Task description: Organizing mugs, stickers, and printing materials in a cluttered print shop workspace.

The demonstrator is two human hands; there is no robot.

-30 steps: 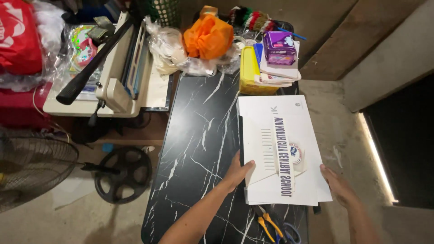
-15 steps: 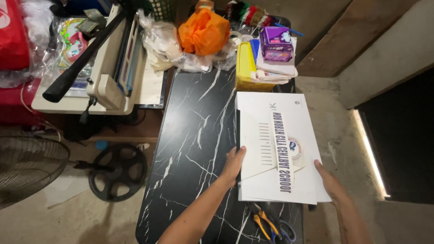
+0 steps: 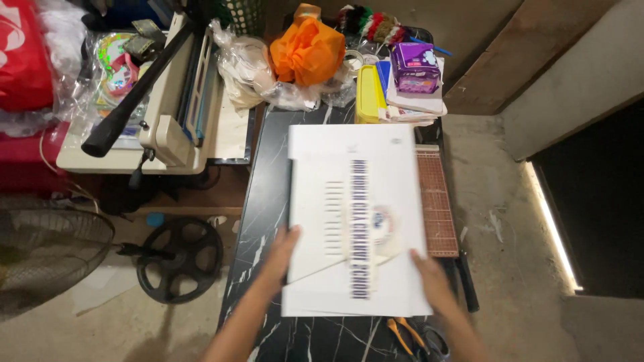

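White printed sheet (image 3: 355,218), large, motion-blurred, lies over right half of black marble-pattern tabletop (image 3: 265,201), near edge close to table's front end. Left hand (image 3: 282,251) grips sheet's left edge, fingers curled on it; right hand (image 3: 433,285) holds lower right edge, grip detail blurred. Brown gridded cutting mat (image 3: 437,201) pokes out under sheet's right side. Orange-handled pliers (image 3: 402,335) at front edge. Yellow box (image 3: 369,94) at far end.
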